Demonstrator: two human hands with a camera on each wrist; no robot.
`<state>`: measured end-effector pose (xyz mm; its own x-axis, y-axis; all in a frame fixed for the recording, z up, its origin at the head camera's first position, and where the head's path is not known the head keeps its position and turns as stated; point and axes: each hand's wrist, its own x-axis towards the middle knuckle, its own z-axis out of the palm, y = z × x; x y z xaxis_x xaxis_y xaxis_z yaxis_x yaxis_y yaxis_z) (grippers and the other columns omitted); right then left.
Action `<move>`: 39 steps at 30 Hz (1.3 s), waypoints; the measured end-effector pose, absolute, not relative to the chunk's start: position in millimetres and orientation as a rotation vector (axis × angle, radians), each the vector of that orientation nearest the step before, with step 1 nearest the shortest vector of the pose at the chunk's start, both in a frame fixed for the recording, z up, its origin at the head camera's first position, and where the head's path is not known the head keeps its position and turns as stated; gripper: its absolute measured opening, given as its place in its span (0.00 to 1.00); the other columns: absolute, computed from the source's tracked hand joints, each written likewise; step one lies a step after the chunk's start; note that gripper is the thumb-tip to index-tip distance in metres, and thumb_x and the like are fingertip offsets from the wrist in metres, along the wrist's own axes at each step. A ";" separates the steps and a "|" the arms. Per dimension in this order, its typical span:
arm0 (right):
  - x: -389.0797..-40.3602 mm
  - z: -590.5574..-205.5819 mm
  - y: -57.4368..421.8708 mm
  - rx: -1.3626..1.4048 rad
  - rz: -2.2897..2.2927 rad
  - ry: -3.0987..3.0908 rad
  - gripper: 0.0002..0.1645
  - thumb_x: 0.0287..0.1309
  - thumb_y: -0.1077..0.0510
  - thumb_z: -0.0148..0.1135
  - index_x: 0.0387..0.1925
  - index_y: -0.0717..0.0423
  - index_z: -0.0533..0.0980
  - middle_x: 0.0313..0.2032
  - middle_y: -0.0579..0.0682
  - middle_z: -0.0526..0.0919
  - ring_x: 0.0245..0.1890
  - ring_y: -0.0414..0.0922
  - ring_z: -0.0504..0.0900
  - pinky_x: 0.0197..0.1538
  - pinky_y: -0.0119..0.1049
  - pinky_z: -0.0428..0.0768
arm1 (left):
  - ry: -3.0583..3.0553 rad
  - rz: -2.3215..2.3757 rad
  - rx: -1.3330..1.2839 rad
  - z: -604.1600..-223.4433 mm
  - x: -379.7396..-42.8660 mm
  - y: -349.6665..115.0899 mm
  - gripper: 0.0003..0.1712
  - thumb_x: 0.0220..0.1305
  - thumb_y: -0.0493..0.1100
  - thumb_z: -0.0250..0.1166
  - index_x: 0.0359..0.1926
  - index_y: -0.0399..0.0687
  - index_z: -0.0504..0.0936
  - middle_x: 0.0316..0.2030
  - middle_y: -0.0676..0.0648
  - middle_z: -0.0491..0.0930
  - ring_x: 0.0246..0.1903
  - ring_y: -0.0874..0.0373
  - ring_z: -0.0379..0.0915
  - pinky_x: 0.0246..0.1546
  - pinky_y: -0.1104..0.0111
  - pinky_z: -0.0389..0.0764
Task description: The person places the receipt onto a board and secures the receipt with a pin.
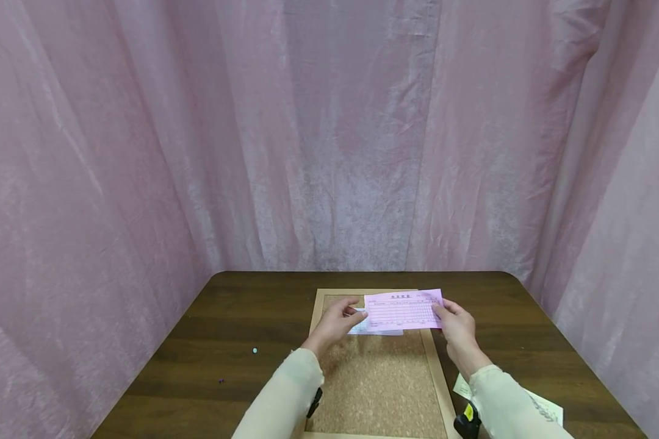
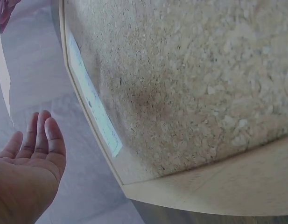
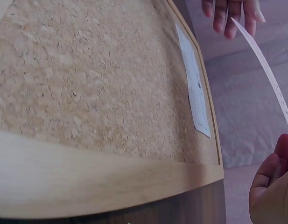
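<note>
A pink printed form (image 1: 401,310) is held up over the far end of a framed corkboard (image 1: 384,381). My right hand (image 1: 460,329) pinches the form at its right edge, thumb on the front. At the opposite edge is my left hand (image 1: 336,324), fingers loosely bent and thumb tip close to the paper; whether it touches cannot be told. In the right wrist view the form (image 3: 270,77) appears edge-on and slightly bowed. Behind it, a white printed slip (image 3: 195,86) lies on the cork near the far frame, partly covered by the form in the head view.
Pale green paper (image 1: 546,407) lies on the dark wooden table (image 1: 198,341), partly beneath the right forearm. Left of the board sit a small light-blue round piece (image 1: 255,350) and a tiny purple piece (image 1: 221,381). Pink curtains (image 1: 362,134) surround the table.
</note>
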<state>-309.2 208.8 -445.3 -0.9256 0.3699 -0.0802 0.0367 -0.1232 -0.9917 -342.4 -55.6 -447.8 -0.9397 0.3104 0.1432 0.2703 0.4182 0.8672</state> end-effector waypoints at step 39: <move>-304.5 -456.3 192.0 -0.344 2.173 -2.078 0.23 0.68 0.64 0.57 0.60 0.74 0.71 0.32 0.47 0.82 0.30 0.37 0.80 0.32 0.29 0.80 | 2.420 2.038 0.377 -454.8 -345.9 -67.2 0.16 0.59 0.24 0.64 0.49 0.28 0.77 0.25 0.49 0.73 0.22 0.59 0.71 0.24 0.67 0.78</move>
<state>-304.5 192.0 -456.3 -0.9675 0.2385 -0.0837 0.0729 -0.0537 -0.9959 -345.9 -67.2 -454.8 -0.9710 0.1513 0.1850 0.2081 0.1541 0.9659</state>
